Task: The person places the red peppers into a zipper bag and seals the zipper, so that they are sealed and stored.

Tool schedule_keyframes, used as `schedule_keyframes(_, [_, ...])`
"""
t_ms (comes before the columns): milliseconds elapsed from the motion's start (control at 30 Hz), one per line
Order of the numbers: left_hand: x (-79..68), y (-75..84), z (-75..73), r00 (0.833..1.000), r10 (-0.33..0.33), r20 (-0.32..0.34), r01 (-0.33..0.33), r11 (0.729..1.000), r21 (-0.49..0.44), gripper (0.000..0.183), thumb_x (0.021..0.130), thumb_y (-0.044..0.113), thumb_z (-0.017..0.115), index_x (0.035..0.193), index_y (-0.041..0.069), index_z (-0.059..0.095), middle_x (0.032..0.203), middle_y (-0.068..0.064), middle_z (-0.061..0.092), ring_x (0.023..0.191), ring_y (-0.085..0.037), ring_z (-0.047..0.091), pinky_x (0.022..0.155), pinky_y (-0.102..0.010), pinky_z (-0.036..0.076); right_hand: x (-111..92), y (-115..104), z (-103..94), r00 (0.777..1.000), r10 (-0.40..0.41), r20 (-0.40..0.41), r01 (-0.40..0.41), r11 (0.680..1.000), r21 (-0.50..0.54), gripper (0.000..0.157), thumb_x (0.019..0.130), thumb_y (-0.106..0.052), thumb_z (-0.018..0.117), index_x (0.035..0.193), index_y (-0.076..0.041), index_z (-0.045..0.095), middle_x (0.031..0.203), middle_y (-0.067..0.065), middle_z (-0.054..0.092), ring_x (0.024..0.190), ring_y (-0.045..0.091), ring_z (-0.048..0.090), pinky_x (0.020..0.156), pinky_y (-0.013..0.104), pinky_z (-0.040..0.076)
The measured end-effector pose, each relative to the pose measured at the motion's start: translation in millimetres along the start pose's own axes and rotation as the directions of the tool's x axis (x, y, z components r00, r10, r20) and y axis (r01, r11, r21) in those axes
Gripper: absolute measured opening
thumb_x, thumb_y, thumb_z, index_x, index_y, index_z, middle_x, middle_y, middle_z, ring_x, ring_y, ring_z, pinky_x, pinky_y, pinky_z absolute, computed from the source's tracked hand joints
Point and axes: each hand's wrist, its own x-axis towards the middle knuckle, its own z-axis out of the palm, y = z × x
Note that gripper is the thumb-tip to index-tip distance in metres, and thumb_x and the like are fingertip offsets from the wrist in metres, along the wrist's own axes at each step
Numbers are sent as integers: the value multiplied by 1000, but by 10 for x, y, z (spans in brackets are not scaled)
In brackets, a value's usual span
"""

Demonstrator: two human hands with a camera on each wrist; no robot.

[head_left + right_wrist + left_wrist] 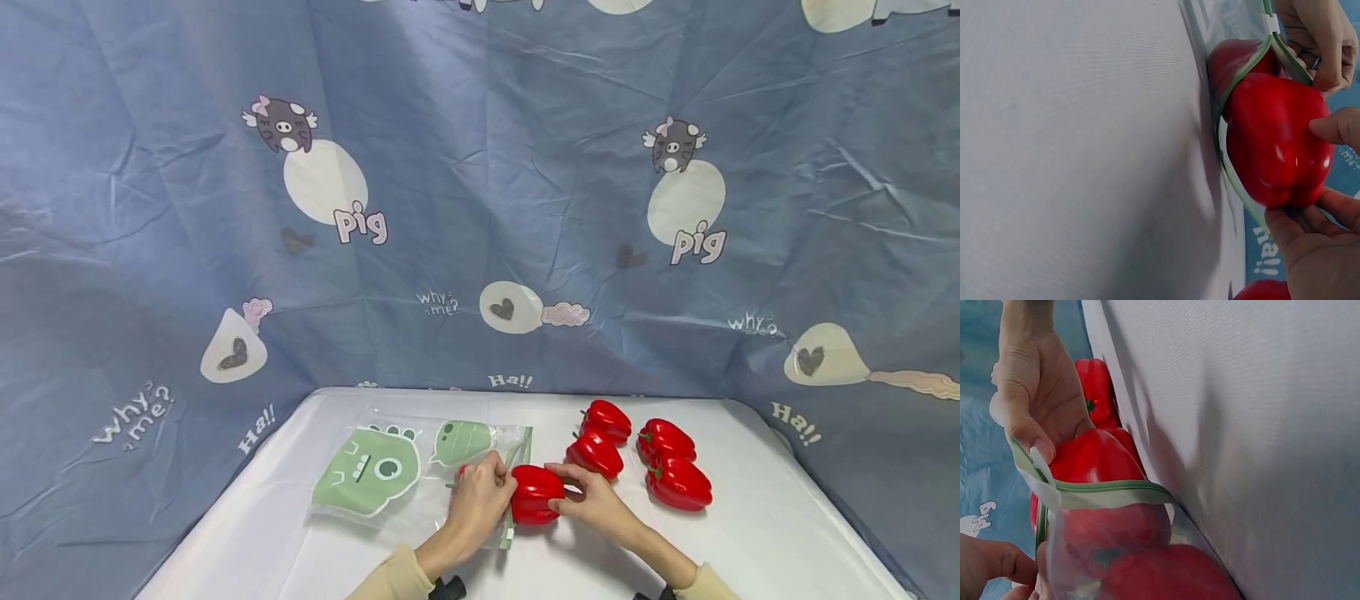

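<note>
A clear zip bag (420, 492) with green cartoon prints lies on the white table, its mouth facing right. My left hand (477, 500) pinches the upper edge of that mouth and holds it up. My right hand (596, 504) grips a red bell pepper (1279, 137) by its right end, thumb on one side and fingers on the other. This pepper's stem end is inside the green-rimmed mouth, while its other end sticks out. Another red bell pepper (1172, 575) lies deeper in the bag, mostly behind my left hand in the head view.
Right of the bag, several red bell peppers (678, 483) lie in two groups on the white table (600, 567). A white slider (1270, 24) sits on the bag's zip. Behind the table hangs a blue cloth (465, 167) with pig prints.
</note>
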Motion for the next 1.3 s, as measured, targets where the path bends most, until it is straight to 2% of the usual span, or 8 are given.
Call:
schedule_keyframes(167, [-1, -3, -5, 1000, 9, 3, -9, 1000, -18, 11, 77, 4, 60, 71, 12, 55, 57, 9, 55, 52, 3, 44, 46, -16, 38, 16, 11, 22, 1000, 0, 0, 0, 1000, -1, 56, 83, -11, 72, 130, 10, 50, 129, 27, 56, 114, 29, 62, 92, 32, 51])
schedule_keyframes(500, [1, -10, -15, 1000, 18, 12, -17, 999, -33, 11, 78, 1, 59, 73, 10, 56, 58, 7, 57, 53, 2, 45, 47, -16, 39, 87, 48, 73, 999, -3, 37, 2, 1000, 20, 57, 83, -15, 73, 131, 8, 52, 133, 26, 55, 117, 39, 58, 90, 29, 52])
schedule_keyframes(867, [5, 12, -25, 1000, 28, 10, -27, 999, -34, 11, 78, 3, 61, 73, 10, 55, 59, 6, 58, 53, 2, 46, 48, -15, 41, 201, 53, 195, 996, -45, 72, 45, 999, 3, 55, 83, -16, 74, 130, 3, 54, 130, 21, 58, 113, 25, 61, 89, 29, 52])
schedule_keyframes(967, [3, 16, -26, 1000, 24, 16, -23, 999, -39, 11, 78, 3, 61, 73, 11, 55, 60, 6, 58, 54, 2, 46, 48, -15, 41, 229, 30, 222, 993, -58, 100, 57, 998, 12, 55, 83, -14, 73, 131, 5, 53, 131, 24, 57, 114, 29, 61, 89, 28, 53])
schedule_keyframes(1133, [-4, 21, -31, 999, 5, 38, -3, 998, -57, 11, 78, 4, 61, 73, 11, 54, 60, 7, 56, 51, 2, 45, 45, -16, 40, 273, -15, 250, 990, -36, 137, 34, 999, 17, 53, 84, -11, 72, 131, 6, 53, 132, 24, 56, 117, 36, 59, 88, 28, 53])
schedule_keyframes(1300, [-6, 31, -28, 1000, 8, 28, -7, 999, -46, 11, 78, 4, 61, 72, 11, 54, 59, 7, 56, 52, 2, 45, 46, -16, 40, 328, -30, 262, 989, -17, 149, 25, 998, -50, 54, 82, -13, 73, 129, 5, 54, 130, 22, 58, 117, 36, 59, 91, 33, 51])
